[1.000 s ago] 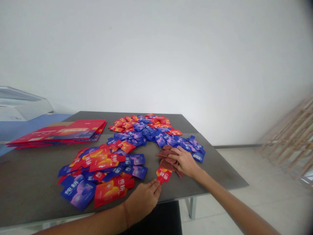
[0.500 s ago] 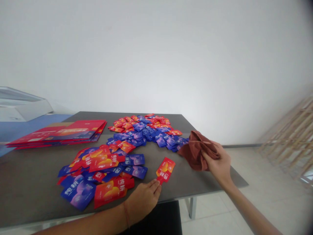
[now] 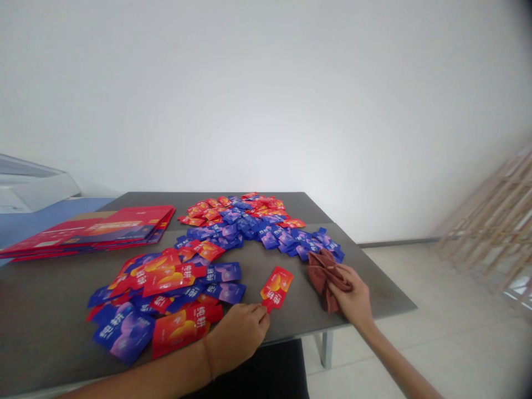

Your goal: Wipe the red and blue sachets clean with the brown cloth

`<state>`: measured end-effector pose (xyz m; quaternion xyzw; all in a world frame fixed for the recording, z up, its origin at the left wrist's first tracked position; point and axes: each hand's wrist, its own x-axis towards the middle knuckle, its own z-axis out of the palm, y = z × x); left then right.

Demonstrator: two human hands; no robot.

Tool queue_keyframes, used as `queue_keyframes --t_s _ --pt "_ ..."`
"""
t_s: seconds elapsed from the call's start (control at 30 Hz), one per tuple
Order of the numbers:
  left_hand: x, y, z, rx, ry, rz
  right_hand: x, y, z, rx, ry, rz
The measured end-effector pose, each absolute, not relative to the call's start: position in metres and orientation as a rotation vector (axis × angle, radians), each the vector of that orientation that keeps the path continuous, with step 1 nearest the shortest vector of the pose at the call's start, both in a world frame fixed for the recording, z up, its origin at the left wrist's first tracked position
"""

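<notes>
Dark grey tabletop [image 3: 299, 313], scattered red and blue foil sachets [image 3: 216, 244], stacked flat red cartons [image 3: 87, 233], crumpled brown cloth [image 3: 324, 277]

We wear a thin dark cord [image 3: 206, 360] around our left wrist, just behind our left hand [image 3: 238, 333]. Our right hand [image 3: 352, 295] and both forearms [image 3: 399, 363] are bare.

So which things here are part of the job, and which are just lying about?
Part of the job: left hand, red sachet, right hand, brown cloth, sachet piles.
Just lying about: stacked red cartons, wooden rack.
</notes>
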<state>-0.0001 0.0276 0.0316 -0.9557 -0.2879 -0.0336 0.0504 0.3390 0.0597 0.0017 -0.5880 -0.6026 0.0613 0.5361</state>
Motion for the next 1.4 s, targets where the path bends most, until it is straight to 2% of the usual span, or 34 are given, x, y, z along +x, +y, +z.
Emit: queue_keyframes --t_s 0.23,0.37,0.67,1.4 --pt "0.035 0.043 0.075 -2.752 -1.448 -0.085 0.334 0.058 -0.004 -1.373 -1.503 0.060" --pt "0.054 0.054 0.083 -2.611 -1.715 -0.002 0.334 0.059 -0.005 -1.373 -1.513 0.058" --pt "0.072 0.064 0.073 -2.647 -1.717 0.012 0.334 0.058 -0.009 -1.351 -1.504 0.051" --pt "0.055 0.071 0.067 -2.754 -1.798 -0.076 0.333 0.057 -0.010 -1.351 -1.491 0.003"
